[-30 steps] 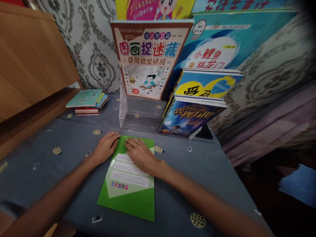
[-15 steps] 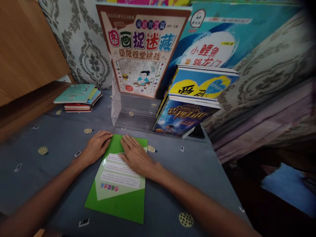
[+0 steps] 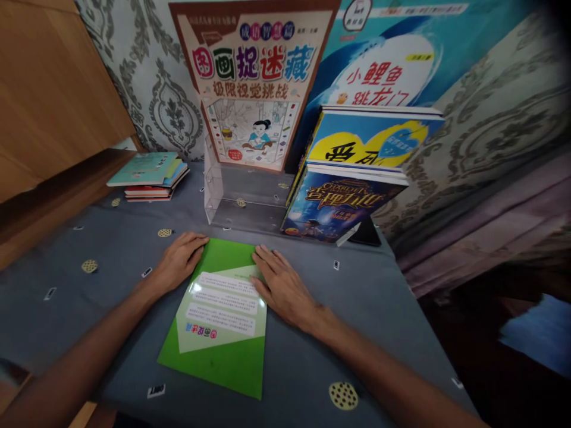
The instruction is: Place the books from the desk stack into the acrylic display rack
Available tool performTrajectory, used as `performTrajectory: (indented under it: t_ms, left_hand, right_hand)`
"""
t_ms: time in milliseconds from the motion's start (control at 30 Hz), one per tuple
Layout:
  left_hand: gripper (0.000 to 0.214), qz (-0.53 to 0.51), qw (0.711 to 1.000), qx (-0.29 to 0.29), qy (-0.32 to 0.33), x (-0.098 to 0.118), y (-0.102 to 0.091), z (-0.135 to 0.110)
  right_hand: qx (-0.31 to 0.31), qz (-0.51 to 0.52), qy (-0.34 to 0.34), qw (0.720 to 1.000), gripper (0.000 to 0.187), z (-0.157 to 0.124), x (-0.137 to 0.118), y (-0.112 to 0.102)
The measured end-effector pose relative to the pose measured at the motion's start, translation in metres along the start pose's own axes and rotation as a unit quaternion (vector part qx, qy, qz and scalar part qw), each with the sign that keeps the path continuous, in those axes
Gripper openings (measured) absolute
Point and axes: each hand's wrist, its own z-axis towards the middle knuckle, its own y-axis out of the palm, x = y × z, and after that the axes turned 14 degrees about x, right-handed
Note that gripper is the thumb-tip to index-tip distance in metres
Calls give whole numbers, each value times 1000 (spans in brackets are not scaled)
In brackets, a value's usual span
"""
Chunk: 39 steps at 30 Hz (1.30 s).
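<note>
A green book (image 3: 214,371) lies flat on the cloth-covered table, its pale text panel upside down to me. At its far left corner rests my left hand (image 3: 182,261), fingers stretched forward and fingertips touching the edge. My right hand (image 3: 285,288) lies over the right edge near the far right corner, palm down, fingers extended and slightly apart. Neither hand is wrapped round the book. Just beyond it stands a clear acrylic book rack (image 3: 250,217), with a brown-bordered picture book (image 3: 261,65) upright in its back part.
On the rack's right side stand a dark blue book (image 3: 332,205) and a blue-and-yellow book (image 3: 370,139), with a large teal book (image 3: 401,35) behind. A small stack of books (image 3: 147,172) sits at the far left. Beside the rack lies a dark flat object (image 3: 366,232).
My right hand has slid right across the green book, from its upper middle to its right edge. The left hand stays at the far left corner. The view has shifted slightly.
</note>
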Motion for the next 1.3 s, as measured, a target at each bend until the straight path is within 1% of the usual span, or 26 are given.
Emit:
performTrajectory:
  t_ms: [200, 367, 533, 700, 833, 933, 1100, 1200, 1300]
  left_hand:
    - [40, 15, 999, 4, 39, -1, 0, 1]
    - [40, 25, 998, 10, 60, -4, 1, 0]
    - [40, 21, 997, 20, 71, -2, -1, 0]
    - [37, 10, 996, 20, 80, 1, -5, 1]
    - [38, -2, 995, 31, 95, 0, -4, 1]
    - [39, -8, 994, 40, 98, -2, -1, 1]
    - [41, 1, 993, 26, 111, 0, 4, 4]
    - [44, 11, 992, 11, 123, 5, 8, 8]
    - [45, 12, 988, -12, 153, 13, 14, 14]
  right_hand:
    - [11, 4, 7, 1000, 47, 2, -1, -3]
    - [26, -2, 26, 999, 42, 4, -2, -7]
    - [45, -2, 27, 999, 38, 5, -3, -9]
    - [42, -3, 33, 999, 37, 6, -2, -8]
    - [46, 12, 36, 998, 37, 6, 0, -6]
    - [50, 28, 39, 998, 37, 5, 3, -5]
    - [76, 83, 50, 992, 40, 3, 6, -5]
    - [93, 136, 89, 982, 41, 4, 8, -7]
    - [112, 190, 141, 965, 42, 6, 12, -8]
